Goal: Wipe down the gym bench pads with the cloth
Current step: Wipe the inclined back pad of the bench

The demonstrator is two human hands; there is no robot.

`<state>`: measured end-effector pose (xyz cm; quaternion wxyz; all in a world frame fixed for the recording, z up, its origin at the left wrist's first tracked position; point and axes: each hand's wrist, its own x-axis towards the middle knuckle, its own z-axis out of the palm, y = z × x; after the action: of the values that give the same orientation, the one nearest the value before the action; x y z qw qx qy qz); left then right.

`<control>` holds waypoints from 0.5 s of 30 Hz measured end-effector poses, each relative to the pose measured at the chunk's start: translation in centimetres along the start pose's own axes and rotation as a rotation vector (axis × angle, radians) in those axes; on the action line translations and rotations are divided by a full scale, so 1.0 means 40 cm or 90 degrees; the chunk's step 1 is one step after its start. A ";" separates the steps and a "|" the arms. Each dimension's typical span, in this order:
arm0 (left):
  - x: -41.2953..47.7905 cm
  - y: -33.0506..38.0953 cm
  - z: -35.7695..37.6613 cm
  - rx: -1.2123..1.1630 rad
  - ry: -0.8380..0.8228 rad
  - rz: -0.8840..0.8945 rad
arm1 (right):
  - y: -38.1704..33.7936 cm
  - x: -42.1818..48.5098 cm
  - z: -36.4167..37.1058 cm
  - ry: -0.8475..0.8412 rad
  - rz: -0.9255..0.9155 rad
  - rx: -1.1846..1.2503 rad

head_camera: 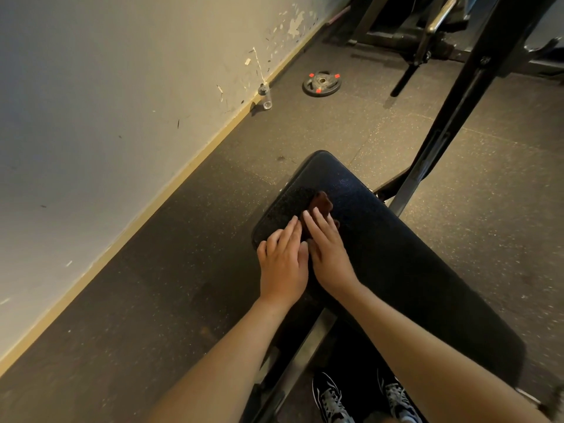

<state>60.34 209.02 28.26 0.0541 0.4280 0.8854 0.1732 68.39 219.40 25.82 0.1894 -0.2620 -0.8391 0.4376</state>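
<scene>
From the head camera, a black bench pad (396,254) is running from the lower right of the frame up to a rounded end just above centre. A small dark reddish-brown cloth (322,204) is lying on the pad near that far end, close to the middle of the picture.

The right hand (328,254) is lying flat on the cloth with its fingers straight, pressing it to the pad rather than grasping it. The cloth is showing beyond the fingertips. The left hand (283,264) is resting just beside the right, also released and flat. Its fingers are stretching along the pad towards the cloth's left edge, and its thumb is touching the right hand.

A pair of dark shoes (331,398) is showing at the bottom edge under the bench. On the speckled floor (183,270) in the upper middle, a weight plate (321,83) with red marks is lying flat. A clear bottle (265,96) is standing near it against the scuffed wall (106,117), which is filling the upper left.
</scene>
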 end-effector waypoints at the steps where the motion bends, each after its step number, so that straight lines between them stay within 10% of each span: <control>1: -0.002 -0.004 0.002 0.011 -0.002 0.008 | 0.020 0.014 -0.013 -0.003 -0.015 -0.016; 7: -0.008 -0.003 0.004 -0.011 -0.009 0.006 | 0.016 0.091 -0.049 0.132 0.175 0.102; 15: -0.012 -0.046 -0.012 -0.015 0.025 0.025 | 0.003 -0.002 0.027 -0.021 -0.044 -0.118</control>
<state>59.18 207.45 28.03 0.0383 0.4409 0.8758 0.1928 67.88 218.73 25.10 0.1652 -0.2420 -0.8876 0.3553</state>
